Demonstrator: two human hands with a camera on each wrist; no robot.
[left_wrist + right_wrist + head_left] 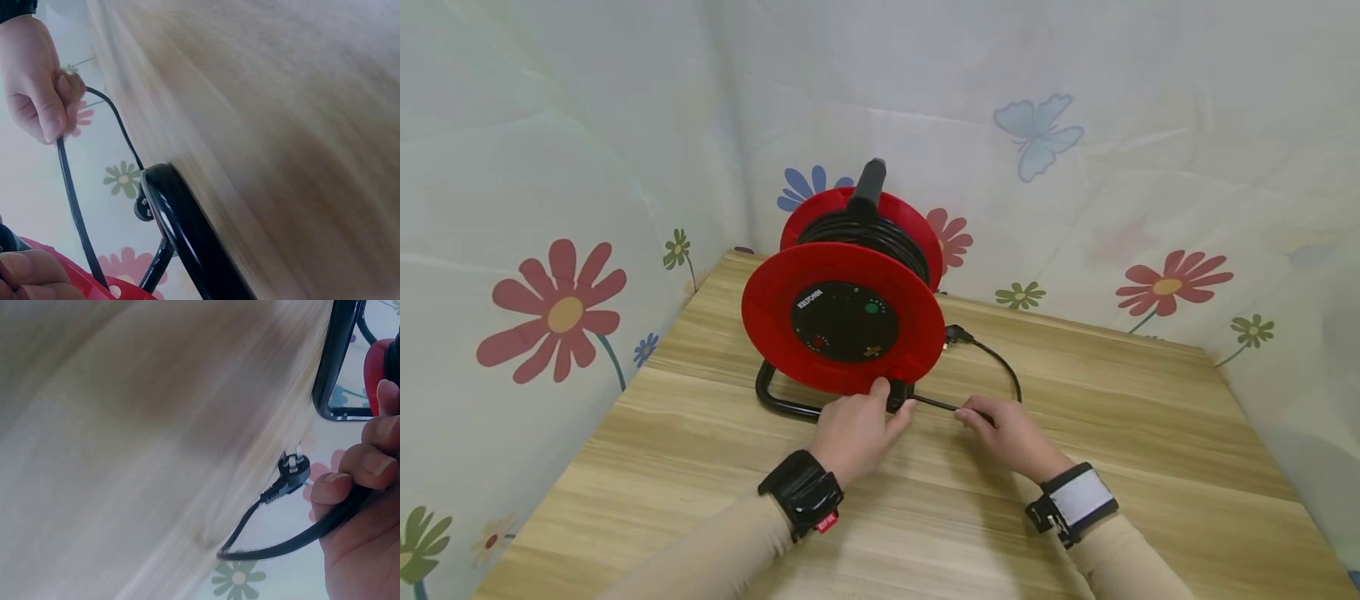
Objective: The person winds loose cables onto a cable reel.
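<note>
Hands (pixel 857 429) on red reel (pixel 842 321), label KEYSONN

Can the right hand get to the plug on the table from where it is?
Probably yes. The right hand grips the black cable, which loops back to the plug lying on the table beside the red reel. Nothing lies between them.

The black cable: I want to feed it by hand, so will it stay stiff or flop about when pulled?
Probably floppy: the cable sags in a loose loop between the right hand and the plug. It looks thin and light, so it should drag easily. The plug may trail along the table behind it.
</note>
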